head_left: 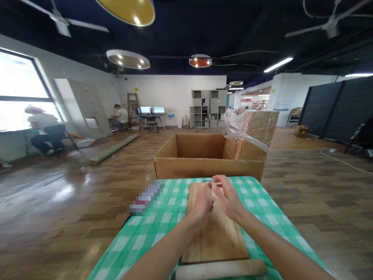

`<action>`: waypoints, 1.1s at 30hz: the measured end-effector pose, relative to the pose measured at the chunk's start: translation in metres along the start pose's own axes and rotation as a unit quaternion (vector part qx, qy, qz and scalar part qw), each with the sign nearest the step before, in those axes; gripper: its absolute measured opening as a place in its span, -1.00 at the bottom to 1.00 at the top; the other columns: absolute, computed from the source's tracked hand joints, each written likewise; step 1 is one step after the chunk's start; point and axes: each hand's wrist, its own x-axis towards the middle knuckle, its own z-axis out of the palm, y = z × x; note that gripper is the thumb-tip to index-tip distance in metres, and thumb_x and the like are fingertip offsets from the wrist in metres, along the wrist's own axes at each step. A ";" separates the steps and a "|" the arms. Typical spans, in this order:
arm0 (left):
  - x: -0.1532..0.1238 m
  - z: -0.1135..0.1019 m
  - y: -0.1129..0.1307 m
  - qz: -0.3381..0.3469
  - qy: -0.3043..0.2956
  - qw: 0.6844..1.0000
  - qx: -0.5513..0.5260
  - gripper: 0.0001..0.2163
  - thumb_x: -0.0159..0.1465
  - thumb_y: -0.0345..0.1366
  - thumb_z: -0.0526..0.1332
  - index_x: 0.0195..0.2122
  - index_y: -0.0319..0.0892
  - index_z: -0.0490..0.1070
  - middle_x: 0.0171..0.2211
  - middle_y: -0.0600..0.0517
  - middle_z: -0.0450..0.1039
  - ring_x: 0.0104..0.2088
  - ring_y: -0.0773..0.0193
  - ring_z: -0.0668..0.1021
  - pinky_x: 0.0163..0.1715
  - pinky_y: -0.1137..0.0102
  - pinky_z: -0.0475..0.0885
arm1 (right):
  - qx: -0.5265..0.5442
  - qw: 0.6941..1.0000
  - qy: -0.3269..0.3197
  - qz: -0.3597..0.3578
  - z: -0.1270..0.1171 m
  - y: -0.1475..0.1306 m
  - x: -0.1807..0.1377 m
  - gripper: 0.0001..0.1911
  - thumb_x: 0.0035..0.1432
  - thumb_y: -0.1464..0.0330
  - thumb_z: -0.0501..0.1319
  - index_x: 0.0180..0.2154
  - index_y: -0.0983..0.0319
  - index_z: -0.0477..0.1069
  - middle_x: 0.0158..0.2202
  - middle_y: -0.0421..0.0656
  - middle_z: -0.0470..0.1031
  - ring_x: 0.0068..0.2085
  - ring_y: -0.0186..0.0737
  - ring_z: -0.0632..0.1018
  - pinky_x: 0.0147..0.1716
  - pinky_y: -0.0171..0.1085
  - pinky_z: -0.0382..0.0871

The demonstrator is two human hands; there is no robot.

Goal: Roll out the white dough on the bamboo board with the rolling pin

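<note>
My left hand [202, 200] and my right hand [229, 198] meet above the far half of a wooden cutting board [217, 241]. The left fingers are curled shut, thumb side up. My right fingers bend toward the left hand, the thumb close to it. Between them shows a small pale bit of something, mostly hidden, whose kind I cannot make out. A metal ring handle [206, 181] sticks out at the board's far end. Along the near end lies a pale wooden rolling pin [221, 269], crosswise.
A green-and-white checked cloth [163, 225] covers the table. At its left edge lies a blurred flat item [145, 198]. Just beyond stands a large open cardboard box [201, 167], with plastic wrap [237, 122] at its right. Two people sit farther off at left, near a rolled mat [115, 148].
</note>
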 end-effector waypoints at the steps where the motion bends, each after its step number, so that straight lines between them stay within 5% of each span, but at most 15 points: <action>1: 0.000 0.002 0.001 0.013 0.000 1.000 -0.001 -0.79 0.21 -0.13 0.25 -0.46 -0.13 0.37 -0.67 0.14 0.21 -0.69 0.42 0.20 -0.66 0.46 0.00 | 0.005 1.000 -0.010 -0.008 0.002 -0.003 0.004 -0.72 0.42 0.23 0.08 0.02 0.17 0.47 0.00 -0.02 0.55 0.01 -0.04 0.55 0.02 -0.05 0.44; 5: -0.002 0.006 0.008 0.067 0.014 0.997 -0.030 -0.80 0.27 -0.12 0.19 -0.34 -0.14 0.44 -0.48 0.00 0.45 -0.46 0.23 0.51 -0.56 0.43 0.28 | -0.004 0.997 -0.034 -0.067 0.014 -0.015 0.019 -0.60 0.49 0.24 -0.02 -0.06 0.17 0.59 0.00 -0.03 0.62 0.12 -0.03 0.54 0.19 0.03 0.37; 10: -0.011 0.001 0.031 0.085 0.014 0.985 -0.152 -0.54 0.37 0.15 0.02 -0.15 -0.14 0.48 -0.21 -0.10 0.58 -0.04 0.07 0.60 -0.18 0.34 0.50 | -0.026 0.992 -0.023 -0.118 0.024 -0.029 0.032 -0.58 0.50 0.29 -0.04 0.19 0.19 0.47 0.18 -0.01 0.53 0.23 -0.03 0.49 0.29 0.08 0.26; 14: -0.020 -0.001 0.049 0.001 -0.008 0.982 -0.189 -0.35 0.29 0.36 -0.03 -0.22 -0.17 0.49 -0.32 -0.11 0.58 -0.15 0.01 0.63 -0.30 0.31 0.49 | -0.042 0.990 -0.023 -0.133 0.023 -0.026 0.034 -0.64 0.46 0.28 0.03 0.08 0.17 0.53 0.01 -0.03 0.63 0.02 -0.03 0.62 0.24 0.07 0.31; 17: -0.022 0.001 0.052 -0.049 -0.025 0.980 -0.191 -0.33 0.27 0.41 -0.06 -0.32 -0.15 0.44 -0.43 -0.06 0.53 -0.33 0.09 0.61 -0.44 0.35 0.40 | -0.054 0.990 -0.030 -0.124 0.018 -0.011 0.032 -0.70 0.42 0.24 0.10 -0.18 0.15 0.60 -0.22 -0.06 0.66 -0.20 -0.06 0.63 -0.04 -0.08 0.46; 20: -0.016 0.001 0.048 -0.094 -0.110 0.975 -0.166 -0.31 0.26 0.43 -0.14 -0.39 -0.15 0.37 -0.53 -0.03 0.43 -0.50 0.17 0.52 -0.54 0.37 0.28 | -0.037 0.998 0.005 -0.052 0.010 0.009 0.035 -0.62 0.35 0.13 0.20 -0.45 0.15 0.55 -0.44 -0.09 0.59 -0.37 -0.12 0.58 -0.31 -0.20 0.42; 22: -0.010 -0.002 0.044 -0.108 -0.138 0.974 -0.142 -0.35 0.30 0.37 -0.12 -0.29 -0.16 0.38 -0.49 -0.01 0.43 -0.54 0.23 0.48 -0.54 0.38 0.25 | 0.068 0.994 0.048 0.071 0.004 0.021 0.041 -0.57 0.23 0.05 0.32 -0.58 0.16 0.47 -0.59 -0.14 0.49 -0.50 -0.20 0.50 -0.45 -0.26 0.36; 26: 0.000 -0.010 0.036 -0.110 -0.071 0.986 -0.105 -0.52 0.36 0.18 0.02 -0.01 -0.14 0.29 -0.35 0.01 0.46 -0.52 0.30 0.48 -0.51 0.42 0.24 | 0.287 0.911 0.090 0.283 -0.002 0.034 0.054 -0.41 0.07 -0.12 0.36 -0.66 0.16 0.28 -0.80 -0.30 0.19 -0.76 -0.36 0.23 -0.76 -0.34 0.03; 29: 0.003 -0.013 0.032 -0.100 -0.072 0.988 -0.094 -0.59 0.35 0.08 0.07 -0.01 -0.16 0.29 -0.33 0.02 0.44 -0.50 0.32 0.49 -0.51 0.42 0.26 | 0.333 0.885 0.069 0.319 0.001 0.035 0.056 -0.38 0.06 -0.18 0.31 -0.64 0.14 0.18 -0.80 -0.35 0.10 -0.79 -0.40 0.14 -0.80 -0.37 -0.18; 33: 0.004 -0.008 0.027 -0.046 -0.091 0.994 -0.034 -0.66 0.28 0.04 0.19 -0.14 -0.13 0.33 -0.34 0.06 0.42 -0.51 0.34 0.48 -0.54 0.43 0.28 | 0.376 0.856 0.040 0.354 0.002 0.031 0.055 -0.42 0.12 -0.14 0.25 -0.62 0.13 0.16 -0.77 -0.34 0.11 -0.77 -0.40 0.12 -0.79 -0.36 -0.18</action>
